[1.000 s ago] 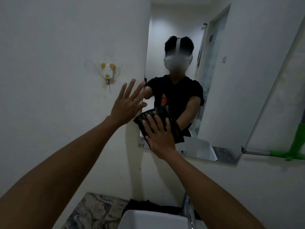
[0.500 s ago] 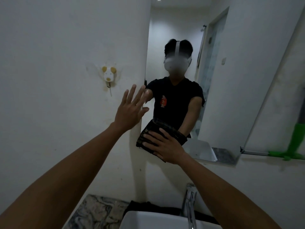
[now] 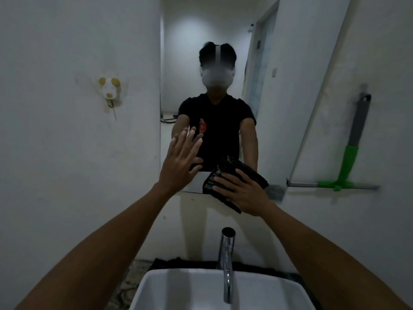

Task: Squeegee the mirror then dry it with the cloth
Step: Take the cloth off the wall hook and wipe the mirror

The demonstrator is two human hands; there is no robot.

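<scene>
On the left, the left hand [image 3: 182,163] is flat with its fingers spread wide, holding nothing, up by the left edge of the mirror [image 3: 263,130] (I cannot tell if it touches the glass). In the middle, the right hand [image 3: 244,193] has its fingers spread flat on the dark cloth [image 3: 234,175], pushing it onto the mirror's bottom edge, above the tap [image 3: 226,260] and sink [image 3: 221,289]. The cloth could slip off the bottom edge and miss a wet strip, or fall into the sink, because it is only pressed and not gripped, while the green squeegee [image 3: 348,166] hangs on the wall at the far right.

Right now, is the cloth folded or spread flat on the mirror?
Folded. The dark cloth is bunched into a thick pad under the right hand, pressed at the mirror bottom edge.
</scene>
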